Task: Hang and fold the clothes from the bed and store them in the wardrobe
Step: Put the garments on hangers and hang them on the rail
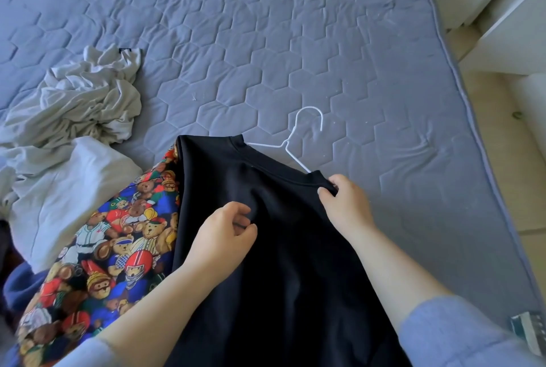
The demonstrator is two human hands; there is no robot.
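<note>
- The top lies near me on the mattress, collar at its far end.
- The hanger sticks out of the collar, hook on the far side.
- My left hand pinches the top's middle; my right hand holds the collar's right end.
- A second garment lies left of the top, partly under it.
- A heap of clothes lies farther left.

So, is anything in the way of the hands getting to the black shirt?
Nothing visible. The right hand pinches the black shirt at its collar, beside the white hanger, and the left hand pinches the cloth lower down.
</note>
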